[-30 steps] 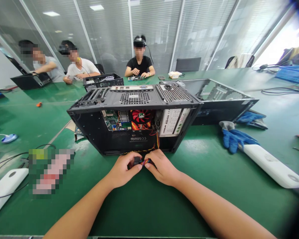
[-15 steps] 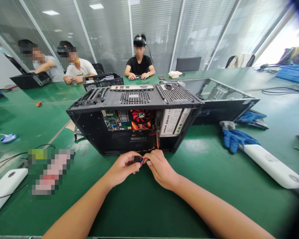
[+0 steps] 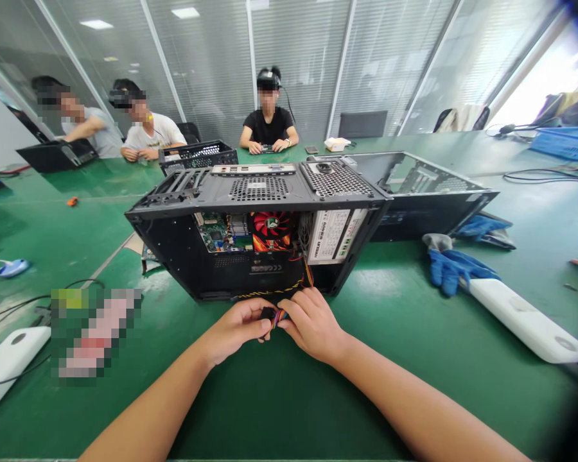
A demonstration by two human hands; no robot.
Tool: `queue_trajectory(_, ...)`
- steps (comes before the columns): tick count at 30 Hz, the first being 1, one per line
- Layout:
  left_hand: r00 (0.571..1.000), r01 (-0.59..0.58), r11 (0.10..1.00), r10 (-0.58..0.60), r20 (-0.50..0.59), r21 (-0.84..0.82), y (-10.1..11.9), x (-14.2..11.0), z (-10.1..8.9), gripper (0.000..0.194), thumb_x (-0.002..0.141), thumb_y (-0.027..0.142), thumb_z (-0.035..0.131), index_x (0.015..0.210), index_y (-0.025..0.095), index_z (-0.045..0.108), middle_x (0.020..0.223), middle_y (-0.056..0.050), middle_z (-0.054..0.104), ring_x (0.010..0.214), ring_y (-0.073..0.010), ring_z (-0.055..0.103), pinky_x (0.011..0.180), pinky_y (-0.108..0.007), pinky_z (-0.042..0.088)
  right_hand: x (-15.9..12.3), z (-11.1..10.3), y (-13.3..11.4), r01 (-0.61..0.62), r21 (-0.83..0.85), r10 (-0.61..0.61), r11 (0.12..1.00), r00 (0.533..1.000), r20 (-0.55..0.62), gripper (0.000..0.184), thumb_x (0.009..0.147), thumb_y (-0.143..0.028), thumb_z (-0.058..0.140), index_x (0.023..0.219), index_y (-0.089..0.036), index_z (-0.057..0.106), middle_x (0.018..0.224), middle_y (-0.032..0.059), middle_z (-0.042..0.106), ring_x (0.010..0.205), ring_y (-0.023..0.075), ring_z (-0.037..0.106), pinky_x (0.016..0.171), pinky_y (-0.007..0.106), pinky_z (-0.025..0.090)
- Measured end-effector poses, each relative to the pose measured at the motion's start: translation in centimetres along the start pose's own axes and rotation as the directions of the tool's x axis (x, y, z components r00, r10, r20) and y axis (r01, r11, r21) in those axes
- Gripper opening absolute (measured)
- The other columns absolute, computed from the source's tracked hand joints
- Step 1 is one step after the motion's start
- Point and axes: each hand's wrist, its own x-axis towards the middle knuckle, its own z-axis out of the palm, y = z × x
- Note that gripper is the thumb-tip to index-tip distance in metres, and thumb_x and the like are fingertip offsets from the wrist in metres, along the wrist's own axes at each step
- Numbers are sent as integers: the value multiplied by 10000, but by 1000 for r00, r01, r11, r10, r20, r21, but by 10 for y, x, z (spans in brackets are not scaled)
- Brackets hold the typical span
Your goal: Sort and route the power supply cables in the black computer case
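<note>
An open black computer case (image 3: 255, 282) lies before me on the green table. Inside it I see a motherboard (image 3: 215, 237), a red cooling fan (image 3: 271, 223) and a power supply (image 3: 331, 239) with a white label. A bundle of colored cables (image 3: 280, 316) runs out at the case's near lower edge. My left hand (image 3: 236, 328) is closed around the black connector (image 3: 268, 313) at the bundle's end. Right beside it, my right hand (image 3: 313, 326) pinches the colored cables. Fingers partly cover the connector.
Blue gloves (image 3: 460, 263) and a white power strip (image 3: 530, 319) lie to the right. Another power strip (image 3: 14, 359) with black cables is at left. A second case (image 3: 433, 208) stands behind at right. Several people sit across the table, one with a small board (image 3: 266, 149).
Both hands still grip the connector and cables, with only slight finger shifts. More of the colored cable bundle shows between them. The view has moved slightly.
</note>
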Motion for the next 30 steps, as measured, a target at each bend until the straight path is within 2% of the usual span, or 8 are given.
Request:
queue_trajectory(3,1000,2,1000,-3,28,8,1,-1,1,432,788,439,717,1053,112,620,790,-27,592,677,-118,519,661,-272,415,1,0,3,41,-46,-43,998,998,-39,387,1002,-388,370,873,-148,644,690,49,515,659,187,412,665,337,336)
queue_trajectory(8,997,5,1000,-5,73,2,3,-2,1,448,808,473,691,1058,109,615,750,-24,598,695,-132,531,703,-289,418,4,-3,6,102,-53,-105,993,992,-69,402,1007,-394,375,877,-145,662,644,31,500,619,171,400,641,320,325)
queue_trajectory(13,995,25,999,-27,92,25,6,-3,0,464,797,487,694,1055,109,616,768,-27,593,723,-137,525,727,-294,415,2,-3,7,85,-22,-86,996,995,-45,378,1004,-385,397,874,-160,671,664,31,525,624,161,438,648,313,342)
queue_trajectory(17,997,54,997,-58,56,55,3,-3,-2,447,763,408,746,1084,135,598,876,-36,604,769,-132,523,737,-280,410,0,0,8,91,19,-89,996,994,-65,344,1005,-356,405,921,-161,676,725,49,574,668,166,479,669,320,366)
queue_trajectory(20,998,46,996,-49,35,80,1,-2,-2,441,757,379,752,1097,149,587,930,-42,608,803,-138,528,748,-279,409,-1,1,8,77,37,-75,996,995,-60,330,999,-358,424,932,-160,679,698,40,564,644,165,465,654,320,362)
queue_trajectory(25,999,34,997,-36,28,64,2,-1,-1,441,780,428,720,1078,129,596,809,-22,582,721,-129,516,709,-286,417,-2,4,9,36,81,-33,996,999,-37,341,998,-367,422,946,-154,683,686,43,567,656,175,481,654,324,375)
queue_trajectory(30,999,21,1000,-22,24,14,-2,-1,-3,481,771,436,727,1106,117,598,844,-39,594,707,-126,521,691,-283,418,-4,6,10,30,115,-26,993,999,-36,319,999,-350,424,1024,-152,673,735,57,604,687,179,511,676,329,402)
